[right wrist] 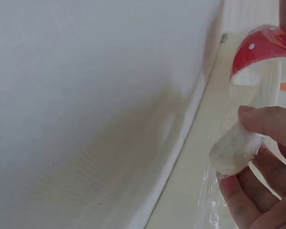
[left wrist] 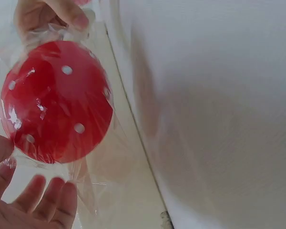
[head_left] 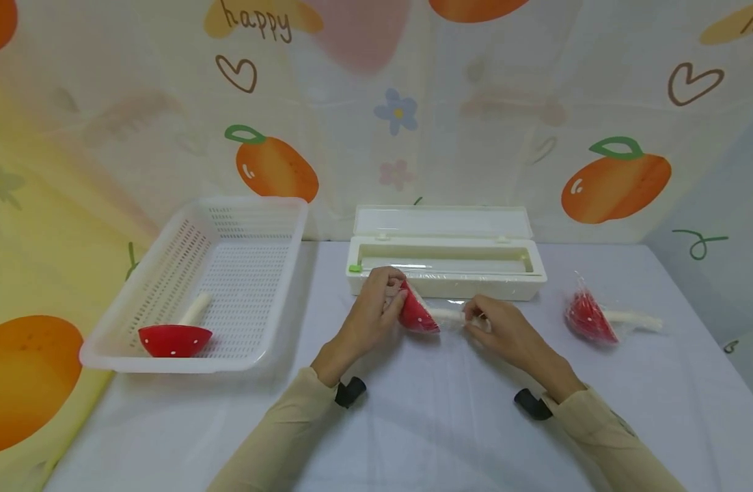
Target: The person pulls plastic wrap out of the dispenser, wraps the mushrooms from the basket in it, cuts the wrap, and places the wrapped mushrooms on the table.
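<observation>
A toy mushroom (head_left: 418, 314) with a red white-dotted cap (left wrist: 55, 102) and a white stem (right wrist: 238, 148) lies between both hands, covered in clear film. My left hand (head_left: 381, 295) grips the cap end through the film. My right hand (head_left: 484, 321) pinches the stem end, thumb on the film-covered tip. The hands sit just in front of an open white film dispenser box (head_left: 445, 263). A second mushroom (head_left: 598, 318), wrapped in film, lies on the table to the right. A third, bare mushroom (head_left: 175, 336) rests in a white basket (head_left: 253, 219) at the left.
A white cloth covers the table (head_left: 413, 424). A fruit-printed backdrop hangs close behind the box and basket. The table's right corner is near the wrapped mushroom.
</observation>
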`<state>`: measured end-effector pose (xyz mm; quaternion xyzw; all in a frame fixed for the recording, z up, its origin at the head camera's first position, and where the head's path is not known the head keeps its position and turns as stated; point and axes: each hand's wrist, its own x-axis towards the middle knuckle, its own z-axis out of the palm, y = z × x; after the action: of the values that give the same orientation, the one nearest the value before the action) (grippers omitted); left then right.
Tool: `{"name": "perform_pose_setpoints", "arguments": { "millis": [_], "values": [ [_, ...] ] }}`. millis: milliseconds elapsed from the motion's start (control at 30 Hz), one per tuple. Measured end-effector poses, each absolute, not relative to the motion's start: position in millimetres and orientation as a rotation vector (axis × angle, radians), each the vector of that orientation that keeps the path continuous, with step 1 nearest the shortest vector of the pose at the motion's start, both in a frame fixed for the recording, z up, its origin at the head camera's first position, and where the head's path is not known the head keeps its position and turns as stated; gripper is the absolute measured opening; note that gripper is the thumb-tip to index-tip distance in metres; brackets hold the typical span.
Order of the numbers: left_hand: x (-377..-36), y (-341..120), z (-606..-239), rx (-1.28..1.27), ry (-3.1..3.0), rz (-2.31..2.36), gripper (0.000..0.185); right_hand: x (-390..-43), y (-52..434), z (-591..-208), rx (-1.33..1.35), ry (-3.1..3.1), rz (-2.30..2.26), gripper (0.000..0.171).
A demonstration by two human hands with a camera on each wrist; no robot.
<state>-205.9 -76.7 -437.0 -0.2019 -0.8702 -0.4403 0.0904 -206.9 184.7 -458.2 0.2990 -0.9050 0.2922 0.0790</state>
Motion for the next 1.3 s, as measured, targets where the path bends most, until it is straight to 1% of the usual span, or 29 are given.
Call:
{"name": "perform_pose_setpoints", "arguments": {
  "millis": [100,233,367,433,500,567,733,800,867,1133,1300],
  "values": [
    [-208,-77,-434,-0.529,-2.547,-1.222,0.032,-204,186,-457,0.934,-2.611,0.874,0.021],
    [-210,-78,-429,-0.476,-2.474,-1.233,0.023,-198,187,-451,0.934,-2.572,0.896,0.021],
    [-211,-78,-427,-0.541,-2.428,-1.325,0.014,-193,186,-444,0.869,-2.618,0.923,0.019],
    [-211,-79,-426,-0.6,-2.423,-1.328,0.013,-191,185,-441,0.835,-2.64,0.953,0.019],
    [-210,-80,-426,-0.662,-2.434,-1.315,0.018,-190,185,-439,0.805,-2.653,0.99,0.018],
    [-208,-81,-425,-0.736,-2.468,-1.286,0.027,-191,186,-437,0.792,-2.638,1.011,0.019],
    [-208,-83,-420,-0.865,-2.613,-0.993,0.068,-193,188,-432,0.801,-2.576,1.034,0.02],
    [-210,-82,-418,-0.878,-2.634,-0.837,0.079,-193,189,-429,0.809,-2.571,1.037,0.022],
    [-211,-82,-417,-0.876,-2.639,-0.739,0.083,-194,189,-427,0.815,-2.579,1.035,0.023],
    [-219,-79,-418,-0.941,-2.652,-0.68,0.093,-194,189,-416,0.816,-2.637,1.052,0.027],
    [-226,-77,-420,-0.955,-2.598,-0.619,0.096,-197,190,-412,0.823,-2.682,1.065,0.03]
  ]
}}
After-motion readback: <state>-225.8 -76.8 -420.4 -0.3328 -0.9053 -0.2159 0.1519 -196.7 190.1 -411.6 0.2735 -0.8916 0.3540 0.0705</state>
